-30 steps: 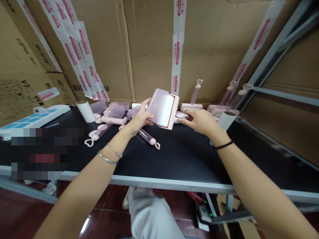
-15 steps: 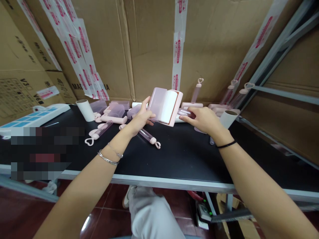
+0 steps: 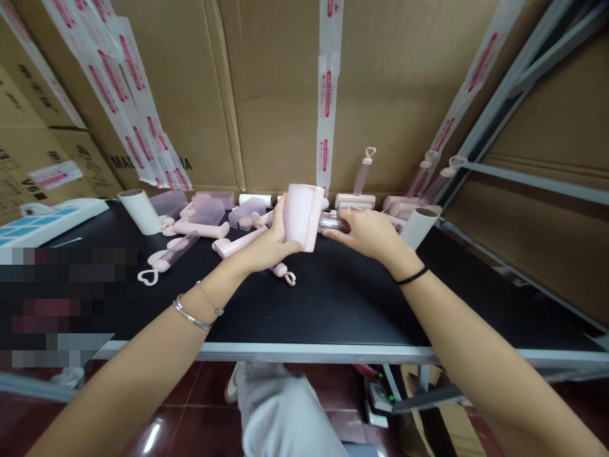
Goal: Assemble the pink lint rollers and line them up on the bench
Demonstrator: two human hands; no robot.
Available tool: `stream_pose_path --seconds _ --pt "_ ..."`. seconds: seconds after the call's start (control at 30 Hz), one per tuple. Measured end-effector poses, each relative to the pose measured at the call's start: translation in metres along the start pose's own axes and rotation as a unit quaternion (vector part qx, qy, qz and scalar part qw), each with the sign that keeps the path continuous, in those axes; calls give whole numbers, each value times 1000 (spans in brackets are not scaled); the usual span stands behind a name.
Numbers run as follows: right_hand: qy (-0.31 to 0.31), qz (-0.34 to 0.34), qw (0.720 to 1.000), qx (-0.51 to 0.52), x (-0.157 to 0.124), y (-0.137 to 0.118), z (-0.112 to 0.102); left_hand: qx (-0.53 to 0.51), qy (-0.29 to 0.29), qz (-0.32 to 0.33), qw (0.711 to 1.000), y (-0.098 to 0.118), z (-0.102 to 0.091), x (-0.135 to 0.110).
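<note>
Between my hands, above the black table, is a pink lint roller (image 3: 310,219) with its translucent cover (image 3: 299,212) around the roll. My left hand (image 3: 272,246) grips the cover from the left, thumb underneath. Around the roller's clear handle (image 3: 333,221), the fingers of my right hand (image 3: 371,235) are closed. The white sticky roll is now hidden by the cover. Below my left wrist lies another handle with a heart-shaped loop (image 3: 288,277), partly covered by my arm. A pink roller frame (image 3: 240,244) rests just behind that forearm.
Translucent covers (image 3: 209,211) and pink parts are strewn along the back left. White paper tubes (image 3: 140,212) stand at both sides. Several lint rollers (image 3: 364,178) lean against the cardboard at the back right. A metal shelf frame (image 3: 528,187) borders the right side.
The cover, which was swung open beside the white roll, is now closed over it. The roller has turned upright and come slightly left in view with both hands.
</note>
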State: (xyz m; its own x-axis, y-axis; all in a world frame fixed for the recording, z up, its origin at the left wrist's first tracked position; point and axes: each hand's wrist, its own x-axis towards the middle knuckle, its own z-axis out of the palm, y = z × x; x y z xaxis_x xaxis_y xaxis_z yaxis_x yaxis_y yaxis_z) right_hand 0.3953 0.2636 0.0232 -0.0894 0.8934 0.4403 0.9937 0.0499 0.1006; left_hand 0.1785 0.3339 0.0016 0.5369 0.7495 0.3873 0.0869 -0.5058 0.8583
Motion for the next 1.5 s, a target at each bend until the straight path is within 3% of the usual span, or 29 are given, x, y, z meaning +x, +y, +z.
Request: stream_pose_path --seconds 0.07,0.13,0.2,0.27,0.33,0.43,0.5,0.57,0.63,0.77,0.83,1.0,1.17,1.33,1.43,1.5 --pt "47 11 999 23 -1 -2 -4 -25 -5 7 1000 1 6 3" --pt "157 57 985 50 -2 -5 -8 -87 33 4 996 4 15 5" --pt "277 133 945 108 -3 -11 -10 -147 87 17 985 6 24 4" --pt "334 198 891 235 -1 -20 -7 -159 127 60 977 7 32 2" --pt "293 207 830 427 2 -31 -1 -124 133 96 979 8 36 -2" --pt "163 138 716 664 6 -49 9 -59 84 106 989 7 38 -8" --pt "138 108 660 731 6 -58 14 -24 36 96 994 6 39 -9" --pt "155 113 628 754 5 -65 18 7 15 88 996 5 40 -9" --pt "166 131 618 757 3 -69 21 26 25 83 996 4 40 -9" --pt "162 140 634 743 1 -71 24 22 49 60 997 3 37 -7" --pt "156 130 628 751 2 -69 23 6 46 56 997 3 36 -6" --pt "106 125 587 793 6 -58 15 -129 31 70 989 4 36 -3" --pt "101 201 575 787 7 -53 13 -261 11 -20 965 3 39 -1" --pt "118 213 575 781 6 -54 19 -257 -18 -70 964 -1 39 -2" --pt "109 200 583 780 7 -54 16 -229 -30 -46 972 -3 36 -2" --pt "133 183 591 775 9 -45 6 -220 -35 -22 975 -5 33 0"
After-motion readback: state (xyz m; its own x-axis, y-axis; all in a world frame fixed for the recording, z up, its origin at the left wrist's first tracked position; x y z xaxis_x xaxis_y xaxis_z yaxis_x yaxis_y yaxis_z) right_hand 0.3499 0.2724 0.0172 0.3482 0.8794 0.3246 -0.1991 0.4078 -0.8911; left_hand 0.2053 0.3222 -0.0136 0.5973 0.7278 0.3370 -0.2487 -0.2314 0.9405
